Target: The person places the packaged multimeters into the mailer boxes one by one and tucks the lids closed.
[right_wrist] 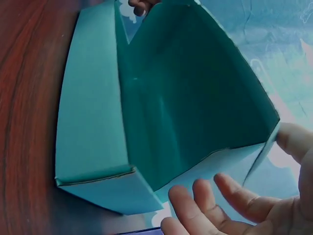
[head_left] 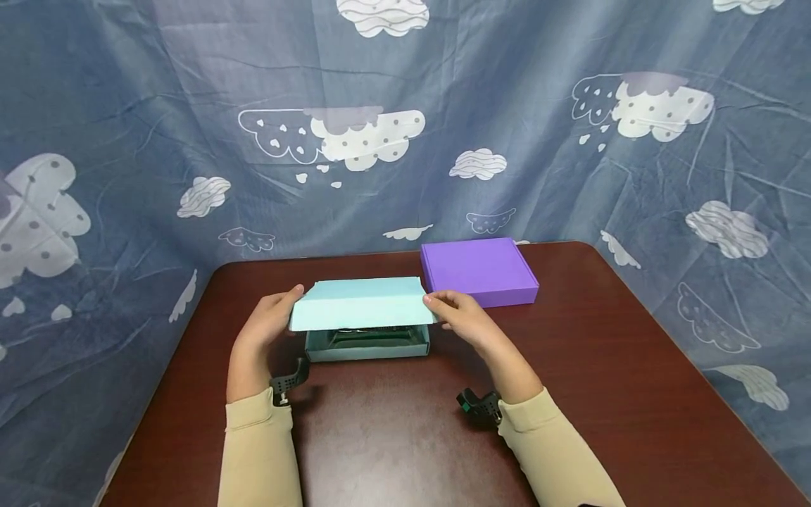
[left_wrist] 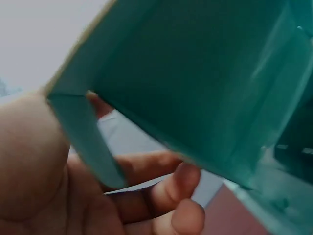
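A light turquoise cardboard box (head_left: 367,354) stands on the table with its hinged lid (head_left: 364,310) partly raised. Between the lid and the front wall, a dark, shiny item (head_left: 374,338) shows inside; its kind is unclear. My left hand (head_left: 269,318) holds the lid's left front corner, beside a side flap (left_wrist: 88,139) in the left wrist view. At the opposite corner, my right hand (head_left: 465,318) grips the lid's edge with the thumb. The right wrist view shows that hand's other fingers (right_wrist: 190,208) spread along the lid's side.
Behind and to the right of the turquoise box lies a closed purple box (head_left: 478,271). Both are on a dark reddish-brown table (head_left: 393,429). A blue curtain with cloud prints (head_left: 355,218) hangs at the table's back and sides. Each wrist wears a black strap.
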### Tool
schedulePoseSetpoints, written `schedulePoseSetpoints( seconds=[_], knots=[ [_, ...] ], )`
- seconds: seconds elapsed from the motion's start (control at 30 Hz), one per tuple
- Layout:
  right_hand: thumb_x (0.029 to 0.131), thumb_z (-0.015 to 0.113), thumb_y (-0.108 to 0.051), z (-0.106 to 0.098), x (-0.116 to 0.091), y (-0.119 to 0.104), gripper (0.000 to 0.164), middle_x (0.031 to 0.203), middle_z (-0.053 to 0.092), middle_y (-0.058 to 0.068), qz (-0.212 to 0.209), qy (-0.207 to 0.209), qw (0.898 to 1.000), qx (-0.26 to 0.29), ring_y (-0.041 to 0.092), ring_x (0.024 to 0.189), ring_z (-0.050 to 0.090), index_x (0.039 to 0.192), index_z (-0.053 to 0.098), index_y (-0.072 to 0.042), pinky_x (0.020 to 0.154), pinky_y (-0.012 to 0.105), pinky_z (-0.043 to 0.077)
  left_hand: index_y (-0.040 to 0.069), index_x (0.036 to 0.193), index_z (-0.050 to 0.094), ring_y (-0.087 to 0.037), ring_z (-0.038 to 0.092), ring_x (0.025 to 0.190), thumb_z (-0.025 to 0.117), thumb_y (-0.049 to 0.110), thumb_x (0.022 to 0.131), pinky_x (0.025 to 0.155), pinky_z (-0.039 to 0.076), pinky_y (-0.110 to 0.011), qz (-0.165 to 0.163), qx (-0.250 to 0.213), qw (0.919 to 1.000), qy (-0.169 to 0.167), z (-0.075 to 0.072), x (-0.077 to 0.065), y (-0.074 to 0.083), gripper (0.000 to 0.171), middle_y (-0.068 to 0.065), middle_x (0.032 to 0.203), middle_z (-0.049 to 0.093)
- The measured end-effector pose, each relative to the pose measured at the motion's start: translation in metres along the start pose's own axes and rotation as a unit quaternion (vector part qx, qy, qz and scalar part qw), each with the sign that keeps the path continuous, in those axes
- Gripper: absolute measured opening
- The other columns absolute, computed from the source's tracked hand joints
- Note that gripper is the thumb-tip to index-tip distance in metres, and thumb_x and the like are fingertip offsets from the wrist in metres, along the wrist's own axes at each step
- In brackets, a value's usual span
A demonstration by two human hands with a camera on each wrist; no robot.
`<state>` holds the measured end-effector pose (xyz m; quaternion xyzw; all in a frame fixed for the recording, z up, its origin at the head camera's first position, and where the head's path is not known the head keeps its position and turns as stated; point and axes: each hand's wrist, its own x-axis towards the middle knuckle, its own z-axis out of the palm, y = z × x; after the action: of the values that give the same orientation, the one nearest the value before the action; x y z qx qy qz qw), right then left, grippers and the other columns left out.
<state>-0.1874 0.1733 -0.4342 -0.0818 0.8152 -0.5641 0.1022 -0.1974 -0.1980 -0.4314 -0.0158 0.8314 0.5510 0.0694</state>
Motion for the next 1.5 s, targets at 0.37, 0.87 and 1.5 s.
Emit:
schedulePoseSetpoints(
  seconds=[0.37, 0.87, 1.5],
  knots=[
    [0.099, 0.067, -0.038, 0.004, -0.005, -0.003, 0.055, 0.122, 0.067, 0.013, 0.018, -0.017, 0.994, -0.107, 0.024, 0.105, 0.062, 0.136, 0.062, 0.003, 0.091, 0.044, 0.051, -0.005, 0.134, 0.063, -0.022, 0.062, 0.086, 0.063, 0.044, 0.101, 0.078, 0.051, -0.04, 0.018, 0.13, 0.9881, -0.08, -0.005, -0.006, -0.004, 0.059, -0.016, 0.112, 0.067],
    [0.096, 0.074, -0.023, 0.014, -0.001, 0.012, 0.048, 0.085, 0.06, 0.007, 0.015, -0.038, 0.982, -0.184, 0.018, 0.069, 0.053, 0.134, 0.059, 0.002, 0.063, 0.033, 0.045, -0.006, 0.128, 0.052, -0.029, 0.062, 0.082, 0.074, 0.04, 0.094, 0.073, 0.052, -0.044, -0.041, 0.153, 0.9817, -0.105, 0.001, -0.002, -0.016, 0.061, -0.016, 0.106, 0.062],
    [0.096, 0.073, -0.028, 0.027, -0.002, 0.011, 0.042, 0.094, 0.065, 0.007, 0.003, 0.062, 0.957, -0.283, 0.023, 0.085, 0.061, 0.127, 0.063, -0.002, 0.079, 0.045, 0.05, 0.0, 0.089, 0.065, -0.027, 0.064, 0.072, 0.076, 0.027, 0.094, 0.07, 0.054, -0.041, -0.038, 0.154, 0.9843, -0.077, 0.005, -0.003, -0.01, 0.029, -0.013, 0.083, 0.062]
  ],
)
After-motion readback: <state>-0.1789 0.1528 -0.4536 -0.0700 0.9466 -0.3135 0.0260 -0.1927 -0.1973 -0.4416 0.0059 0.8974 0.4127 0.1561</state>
